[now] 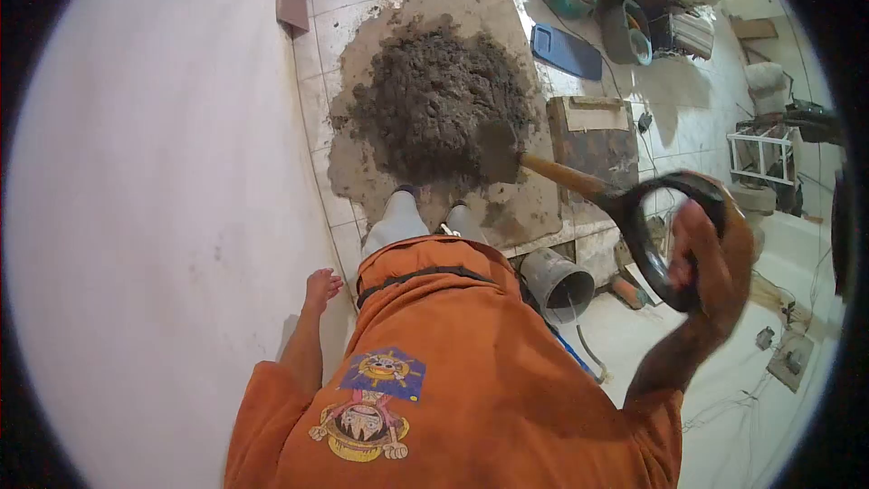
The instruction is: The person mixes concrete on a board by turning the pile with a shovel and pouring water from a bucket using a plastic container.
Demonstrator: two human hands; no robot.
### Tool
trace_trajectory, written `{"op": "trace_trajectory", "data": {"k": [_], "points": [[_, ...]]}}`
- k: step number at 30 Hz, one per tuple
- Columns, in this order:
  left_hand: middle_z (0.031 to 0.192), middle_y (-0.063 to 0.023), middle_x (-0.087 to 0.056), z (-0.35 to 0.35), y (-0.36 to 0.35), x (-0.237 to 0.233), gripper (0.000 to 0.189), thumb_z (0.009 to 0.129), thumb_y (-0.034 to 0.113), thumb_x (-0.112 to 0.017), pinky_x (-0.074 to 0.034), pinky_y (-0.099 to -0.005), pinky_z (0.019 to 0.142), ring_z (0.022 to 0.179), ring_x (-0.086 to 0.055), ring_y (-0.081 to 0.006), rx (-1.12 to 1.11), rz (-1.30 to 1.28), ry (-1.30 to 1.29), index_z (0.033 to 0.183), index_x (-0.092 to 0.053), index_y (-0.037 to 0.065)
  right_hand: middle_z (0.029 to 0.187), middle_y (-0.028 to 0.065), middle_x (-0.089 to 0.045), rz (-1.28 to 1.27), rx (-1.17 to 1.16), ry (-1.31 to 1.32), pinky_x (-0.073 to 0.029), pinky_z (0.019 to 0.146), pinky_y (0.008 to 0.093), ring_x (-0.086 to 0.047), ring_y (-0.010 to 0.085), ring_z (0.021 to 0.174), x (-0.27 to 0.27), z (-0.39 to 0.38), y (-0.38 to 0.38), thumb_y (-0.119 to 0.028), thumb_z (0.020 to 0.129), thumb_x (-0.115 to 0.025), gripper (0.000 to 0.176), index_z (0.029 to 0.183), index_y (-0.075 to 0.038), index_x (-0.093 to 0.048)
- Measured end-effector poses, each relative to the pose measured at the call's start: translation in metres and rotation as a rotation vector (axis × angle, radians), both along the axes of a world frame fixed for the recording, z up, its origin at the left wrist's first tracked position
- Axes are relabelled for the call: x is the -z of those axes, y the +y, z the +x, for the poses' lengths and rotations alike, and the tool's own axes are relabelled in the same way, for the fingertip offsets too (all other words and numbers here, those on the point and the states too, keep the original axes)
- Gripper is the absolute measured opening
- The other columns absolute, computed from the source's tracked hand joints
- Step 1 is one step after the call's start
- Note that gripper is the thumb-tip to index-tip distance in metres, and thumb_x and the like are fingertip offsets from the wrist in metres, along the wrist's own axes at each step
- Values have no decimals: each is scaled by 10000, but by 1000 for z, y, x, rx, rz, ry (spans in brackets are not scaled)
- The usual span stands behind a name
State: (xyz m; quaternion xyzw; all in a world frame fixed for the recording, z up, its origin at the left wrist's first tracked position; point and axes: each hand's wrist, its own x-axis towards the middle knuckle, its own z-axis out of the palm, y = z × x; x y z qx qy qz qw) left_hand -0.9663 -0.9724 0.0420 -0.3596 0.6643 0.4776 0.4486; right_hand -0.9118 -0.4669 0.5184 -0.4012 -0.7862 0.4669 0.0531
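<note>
My right hand (704, 254) is wrapped round the black D-shaped handle of a shovel (566, 176). The shovel's wooden shaft runs left to a grey blade, which rests at the lower right edge of a mound of wet, dark grey mortar (444, 91). My left hand (323, 287) hangs beside the white wall, touching no tool, its fingers curled loosely with small gaps between them. Below the mound, my feet stand at the edge of the mortar-stained patch of floor.
White wall (163, 172) on the left. A bucket (557, 285) lies tipped near my right side. Beyond the shovel are a flat dark board (596, 149), a blue lid (567, 52), a grey bin (626, 33) and a white rack (762, 154). Cables cross the floor.
</note>
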Motion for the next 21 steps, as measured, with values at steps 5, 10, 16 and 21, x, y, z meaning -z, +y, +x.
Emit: {"op": "trace_trajectory", "data": {"k": [5, 10, 16, 21], "points": [[854, -79, -588, 17, -7, 10, 279, 848, 263, -512, -472, -307, 625, 719, -599, -182, 4, -5, -35, 1040, -514, 60, 719, 67, -576, 74, -106, 69, -431, 565, 264, -529, 136, 609, 52, -7, -17, -223, 856, -574, 311, 1052, 13, -522], [831, -71, -592, -1, -9, 14, 231, 853, 256, -501, -473, -299, 603, 699, -601, -180, 14, 73, -13, 997, -518, 76, 838, 184, -612, 271, -213, -35, -464, 707, 388, -603, 304, 782, 303, -35, -78, -262, 780, -630, 412, 1077, -5, -504], [818, -79, -607, -20, -26, 24, 237, 858, 256, -495, -489, -282, 574, 670, -606, -173, 3, 61, 96, 991, -514, 60, 853, 200, -612, 222, -306, -112, -468, 683, 403, -609, 325, 787, 186, -81, -69, -285, 780, -641, 454, 1082, 16, -483], [828, -83, -602, -31, -28, 14, 235, 856, 237, -503, -489, -256, 557, 674, -604, -165, -71, 77, 42, 999, -515, 51, 805, 105, -623, 167, -409, -99, -478, 651, 307, -599, 178, 721, 22, -88, -53, -229, 735, -700, 442, 1094, -54, -512]]}}
